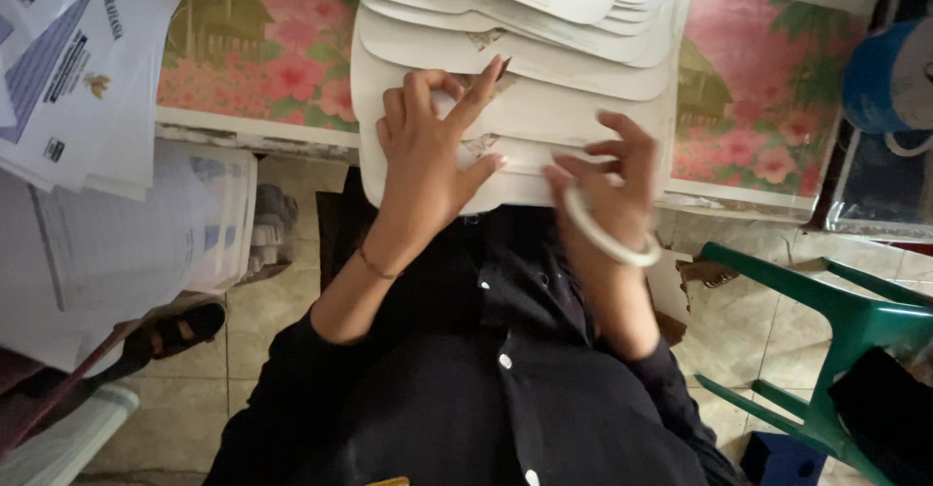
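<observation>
A fanned stack of white cardboard cut-outs with rounded corners (583, 73) lies overlapped on a table with a floral cloth (272, 58). My left hand (428, 156) lies back-up on the nearest cut-outs, index finger stretched out, thumb spread, the other fingers curled. My right hand (612, 190), with a white bangle (607, 238) at the wrist, is at the near edge of the stack. Its fingertips are pinched on the edge of the lowest white cut-out (530, 187). My black buttoned shirt fills the bottom of the view.
Piles of printed paper sheets (97, 107) cover the left side. A green plastic chair (846, 321) stands on the tiled floor at right. A blue roll (880, 78) sits at the top right. Another person's sandalled foot (175, 330) is at lower left.
</observation>
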